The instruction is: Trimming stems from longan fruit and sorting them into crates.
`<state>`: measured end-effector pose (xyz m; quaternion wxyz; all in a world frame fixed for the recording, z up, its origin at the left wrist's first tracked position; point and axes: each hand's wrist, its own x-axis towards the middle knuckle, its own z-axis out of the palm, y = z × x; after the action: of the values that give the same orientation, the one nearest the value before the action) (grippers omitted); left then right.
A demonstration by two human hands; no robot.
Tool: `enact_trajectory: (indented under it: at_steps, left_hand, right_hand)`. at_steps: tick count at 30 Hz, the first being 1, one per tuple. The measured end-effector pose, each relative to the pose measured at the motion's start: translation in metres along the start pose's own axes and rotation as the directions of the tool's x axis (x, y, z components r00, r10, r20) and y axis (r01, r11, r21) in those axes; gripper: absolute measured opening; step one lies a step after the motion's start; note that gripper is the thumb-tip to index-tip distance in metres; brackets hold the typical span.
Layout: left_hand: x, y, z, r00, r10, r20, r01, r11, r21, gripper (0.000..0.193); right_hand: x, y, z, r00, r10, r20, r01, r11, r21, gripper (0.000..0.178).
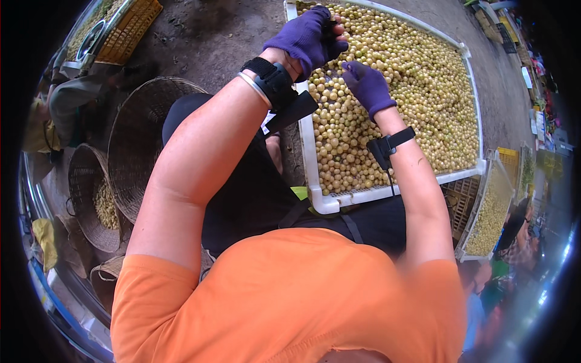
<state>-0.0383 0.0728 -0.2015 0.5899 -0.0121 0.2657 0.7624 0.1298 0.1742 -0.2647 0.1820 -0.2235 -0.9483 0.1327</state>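
Observation:
A big white tray is heaped with small round pale-yellow fruits, some of them greener. My left hand, in a purple glove with bare fingertips showing, is raised over the tray's far left corner. Its fingers are curled closed, and what they hold, if anything, is hidden. Lower and to the right, my right hand, gloved in purple too, hovers over the fruits with thumb and fingers drawn together. Whatever may be between those fingertips is too small to name. A bare patch of the tray's bottom partly shows between the hands.
Left of my leg stand a large woven basket and another basket with some fruits inside. An orange crate is at the far left, beside another person's leg. On the right, a second fruit-filled tray rests near crates; people sit beyond.

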Motion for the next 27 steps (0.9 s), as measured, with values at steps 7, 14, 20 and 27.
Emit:
enact_trajectory:
  at_steps: [7,14,20,27]
  left_hand:
    - [-0.017,0.003,0.008,0.992,0.103,-0.071,-0.096,0.991,0.093,0.028]
    - [-0.026,0.003,0.017,0.988,0.103,-0.111,-0.089,0.989,0.121,0.027]
    - [-0.026,0.002,0.018,0.989,0.098,-0.11,-0.083,0.987,0.135,0.028]
    - [-0.025,-0.004,0.019,0.988,0.057,-0.141,-0.037,0.989,0.141,0.029]
  right_hand:
    - [0.018,-0.018,0.023,0.975,-0.209,0.076,0.218,0.966,-0.14,0.012]
    - [0.013,-0.017,0.027,0.963,-0.217,0.163,0.255,0.926,-0.277,0.012]
    - [0.001,0.009,0.004,0.994,-0.106,0.038,0.103,0.992,0.07,0.02]
    - [-0.003,0.01,-0.012,0.996,-0.045,0.076,0.045,0.999,0.002,0.025]
